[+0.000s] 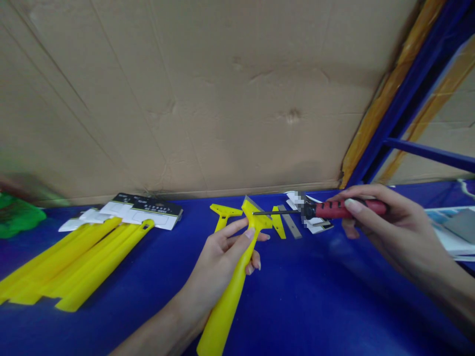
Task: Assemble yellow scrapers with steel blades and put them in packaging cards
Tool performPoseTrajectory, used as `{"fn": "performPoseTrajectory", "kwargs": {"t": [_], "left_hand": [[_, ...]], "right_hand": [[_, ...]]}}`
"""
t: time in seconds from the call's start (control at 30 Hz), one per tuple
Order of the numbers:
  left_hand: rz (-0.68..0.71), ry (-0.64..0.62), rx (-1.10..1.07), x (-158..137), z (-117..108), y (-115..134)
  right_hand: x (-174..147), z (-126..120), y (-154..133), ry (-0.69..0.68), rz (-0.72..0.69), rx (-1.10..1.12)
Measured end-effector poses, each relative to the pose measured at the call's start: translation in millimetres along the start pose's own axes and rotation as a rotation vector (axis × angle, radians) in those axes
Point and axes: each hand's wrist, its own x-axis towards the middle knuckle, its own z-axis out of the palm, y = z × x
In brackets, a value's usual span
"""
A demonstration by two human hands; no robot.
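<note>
My left hand (pixel 226 252) is closed around the neck of a yellow scraper (pixel 230 301), whose long handle slants down toward me. A thin blade edge shows along the scraper's head. In my right hand (pixel 393 227) is a screwdriver (pixel 334 209) with a red and black handle, held level. Its shaft points left, and the tip meets the scraper head. Whether it sits in a screw is too small to tell. Just behind lie another yellow scraper head (pixel 224 211), a small yellow plate (pixel 278 223) and a grey metal blade (pixel 291 225).
Several yellow handles (pixel 107 262) with white and black cards (pixel 148 210) lie at the left on the blue table (pixel 297 301). Printed packets (pixel 319 225) lie behind the screwdriver. A green bag (pixel 20 215) is far left. Cardboard (pixel 222 99) and a blue frame (pixel 401 94) stand behind.
</note>
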Motion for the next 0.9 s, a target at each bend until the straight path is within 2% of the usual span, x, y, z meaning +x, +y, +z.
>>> {"fn": "performPoseTrajectory", "kwargs": {"t": [0.13, 0.3, 0.47, 0.63, 0.73, 0.83, 0.9], "left_hand": [[-0.037, -0.002, -0.086, 4, -1, -3], [-0.053, -0.008, -0.136, 7, -3, -7], [-0.104, -0.007, -0.143, 3, 0, -4], [-0.131, -0.018, -0.146, 2, 3, -1], [-0.155, -0.030, -0.188, 3, 1, -4], [-0.186, -0.054, -0.248, 4, -3, -8], [-0.212, -0.065, -0.284, 5, -6, -9]], "right_hand": [[-2, -2, 1, 0.020, -0.096, -0.070], [-5, 1, -8, 0.015, -0.168, -0.308], [-6, 3, -8, 0.057, -0.285, -0.227], [-5, -1, -8, 0.012, -0.250, -0.255], [-4, -2, -6, 0.032, -0.258, -0.233], [-3, -2, -2, 0.063, -0.225, -0.149], [-3, 1, 0, 0.120, -0.159, -0.011]]}}
